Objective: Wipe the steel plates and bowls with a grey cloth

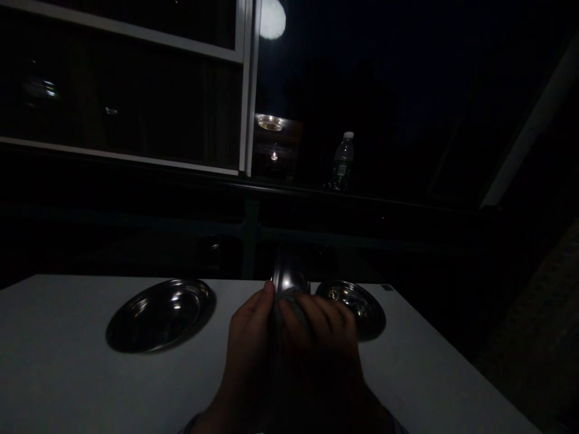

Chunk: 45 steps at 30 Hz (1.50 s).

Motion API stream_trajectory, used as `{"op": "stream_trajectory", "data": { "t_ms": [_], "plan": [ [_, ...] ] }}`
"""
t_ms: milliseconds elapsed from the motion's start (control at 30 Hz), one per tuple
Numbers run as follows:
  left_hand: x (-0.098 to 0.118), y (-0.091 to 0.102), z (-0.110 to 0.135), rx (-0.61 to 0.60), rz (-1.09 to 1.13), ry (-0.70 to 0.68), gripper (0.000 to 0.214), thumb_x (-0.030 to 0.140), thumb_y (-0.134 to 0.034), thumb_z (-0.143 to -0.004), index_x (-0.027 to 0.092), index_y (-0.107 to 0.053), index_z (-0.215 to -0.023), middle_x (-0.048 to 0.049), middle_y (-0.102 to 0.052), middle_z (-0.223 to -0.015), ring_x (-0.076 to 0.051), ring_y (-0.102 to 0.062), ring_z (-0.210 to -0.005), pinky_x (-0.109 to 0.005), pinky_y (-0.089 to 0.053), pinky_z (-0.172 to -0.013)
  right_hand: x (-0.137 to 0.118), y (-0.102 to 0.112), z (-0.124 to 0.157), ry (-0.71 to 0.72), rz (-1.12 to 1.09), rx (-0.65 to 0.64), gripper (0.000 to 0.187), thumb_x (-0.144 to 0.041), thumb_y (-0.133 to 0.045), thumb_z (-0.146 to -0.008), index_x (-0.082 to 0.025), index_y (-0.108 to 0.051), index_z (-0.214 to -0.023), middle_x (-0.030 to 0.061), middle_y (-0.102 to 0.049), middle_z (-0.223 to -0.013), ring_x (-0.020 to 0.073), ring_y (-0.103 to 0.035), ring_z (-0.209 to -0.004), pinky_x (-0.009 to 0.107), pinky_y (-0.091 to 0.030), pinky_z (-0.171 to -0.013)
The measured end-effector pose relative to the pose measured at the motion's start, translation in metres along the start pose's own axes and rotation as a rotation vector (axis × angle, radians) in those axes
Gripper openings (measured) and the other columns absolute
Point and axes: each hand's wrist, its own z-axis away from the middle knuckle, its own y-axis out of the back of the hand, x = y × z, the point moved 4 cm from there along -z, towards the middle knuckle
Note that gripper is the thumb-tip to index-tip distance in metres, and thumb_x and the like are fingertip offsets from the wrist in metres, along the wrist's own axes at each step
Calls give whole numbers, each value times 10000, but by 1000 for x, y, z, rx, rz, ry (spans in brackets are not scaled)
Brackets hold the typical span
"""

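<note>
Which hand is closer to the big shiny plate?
Left. Both hold an upright dish; the left hand is just right of the big plate, the right hand farther right, by the smaller plate.

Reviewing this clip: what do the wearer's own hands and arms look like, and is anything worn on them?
Both the left hand and the right hand are bare: no gloves, and no ring or watch shows, though the picture is very dark. At the bottom edge a thin greyish-blue strip by the left wrist may be a sleeve cuff; too dim to be sure.
</note>
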Motion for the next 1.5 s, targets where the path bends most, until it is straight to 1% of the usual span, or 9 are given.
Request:
{"op": "stream_trajectory", "data": {
  "t_ms": [167,367,467,600,733,933,1133,1333,1500],
  "plan": [
    [-3,-1,0,-36,-27,18,247,371,-614,-700,141,-614,-608,8,-581,-522,-99,-484,-483,-210,-404,-484,11,-2,0,-27,7,-97,284,-268,-429,-878,-205,-567,-1119,60,-602,-1123,208,-513,-1013,398,-309,-863],
    [-1,2,-2,51,12,64,214,318,-603,-714,139,-628,-601,11,-579,-500,-92,-480,-460,-201,-403,-484,-2,-6,4,87,-61,-41,268,-240,-413,-887,-161,-572,-1087,75,-598,-1155,210,-492,-1097,393,-339,-901],
    [1,-3,1,33,-4,49,222,318,-620,-692,142,-622,-556,12,-564,-479,-92,-467,-451,-201,-390,-465,2,-6,2,75,0,-40,301,-230,-365,-899,-129,-574,-1089,107,-586,-1177,224,-480,-1132,395,-344,-922],
    [2,-6,3,17,10,75,224,310,-626,-681,147,-622,-528,8,-560,-475,-98,-465,-448,-211,-387,-462,6,-8,5,78,53,-51,336,-212,-329,-907,-74,-562,-1105,134,-572,-1196,239,-459,-1168,425,-287,-1001],
    [1,2,-1,28,67,85,211,349,-639,-686,146,-646,-625,10,-591,-539,-114,-519,-505,-223,-417,-513,-6,-13,13,137,-4,-13,298,-194,-355,-901,-100,-556,-1100,100,-605,-1152,215,-452,-1183,431,-231,-1057],
    [-2,3,-3,6,7,54,233,369,-644,-682,137,-662,-671,-4,-621,-587,-124,-542,-542,-242,-445,-589,1,-12,7,114,-22,9,302,-185,-338,-900,-99,-555,-1092,100,-609,-1138,206,-482,-1153,385,-322,-1012],
    [0,0,-1,-36,-105,21,259,389,-622,-694,142,-647,-622,-1,-598,-552,-117,-508,-525,-220,-418,-533,14,-8,4,74,-110,-40,320,-181,-359,-887,-68,-516,-1142,143,-553,-1201,225,-452,-1174,384,-411,-931],
    [1,8,-4,28,7,61,272,401,-667,-650,141,-606,-598,25,-546,-531,-85,-453,-470,-202,-376,-456,-5,-4,8,215,-137,14,250,-189,-416,-889,-120,-570,-1073,55,-630,-1097,191,-483,-1139,373,-341,-1001],
    [-4,1,0,-49,-61,37,271,391,-641,-679,142,-605,-579,16,-546,-520,-96,-457,-484,-206,-370,-458,6,0,0,106,-99,-1,289,-218,-370,-901,-100,-568,-1075,100,-614,-1115,208,-498,-1115,387,-367,-960]
  ]
}}
